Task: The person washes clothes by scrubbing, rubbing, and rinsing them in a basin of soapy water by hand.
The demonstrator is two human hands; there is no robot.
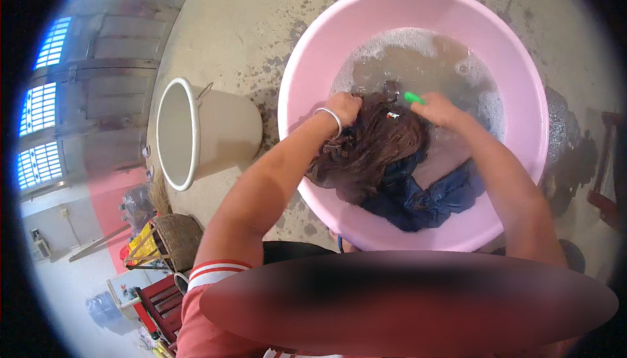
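Observation:
A large pink plastic basin [313, 49] of soapy, murky water [401, 69] is on the floor before me. Wet brown cloth [372, 147] is bunched against its near left side, with a small white and red mark on it. My left hand [345, 108], a pale bangle [333, 115] on its wrist, grips the upper left of this cloth. In my right hand [438, 108] is a green handle [414, 98]; whatever joins onto it is hidden. Dark blue cloth [421, 201] lies beneath and nearer to me, partly over the basin's near wall.
A cream plastic bucket [225, 123] lies on its side to the left, mouth facing left. A wicker basket [179, 243] and a red slatted wooden seat [161, 304] are at lower left. Wet patches mark the concrete floor [235, 25]. A reddish wooden frame [605, 167] stands at right.

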